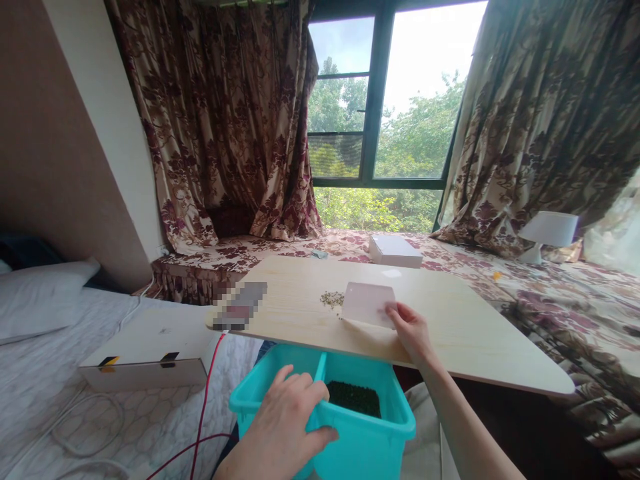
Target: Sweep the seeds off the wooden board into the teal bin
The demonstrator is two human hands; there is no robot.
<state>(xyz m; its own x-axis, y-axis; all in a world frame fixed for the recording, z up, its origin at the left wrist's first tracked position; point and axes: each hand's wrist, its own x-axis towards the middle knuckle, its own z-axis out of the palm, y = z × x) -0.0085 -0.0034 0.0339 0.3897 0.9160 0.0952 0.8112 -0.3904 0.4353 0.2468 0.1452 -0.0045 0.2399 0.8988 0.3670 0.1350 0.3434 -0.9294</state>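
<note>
My right hand [409, 328] pinches the right edge of a thin, translucent, pale pinkish plastic sheet [367, 303] with rounded corners. Held over the light wood tabletop [450, 307], the sheet has its left edge beside a small scattered pile of pale greenish grains [331, 299]. My left hand [295, 413] is over the front of a turquoise two-compartment bin [360, 440], near its divider. Its thumb and fingers are apart and slightly bent; whether they touch the bin I cannot tell. Dark green granules [354, 398] lie in the bin's right compartment. My left hand partly hides the left one.
A pixelated object [240, 305] lies at the table's left end, with a red cable [206, 387] hanging beside it. A white box [150, 347] rests on the bed. Behind the table, another white box [395, 250] and a lamp [549, 230] stand on the window ledge.
</note>
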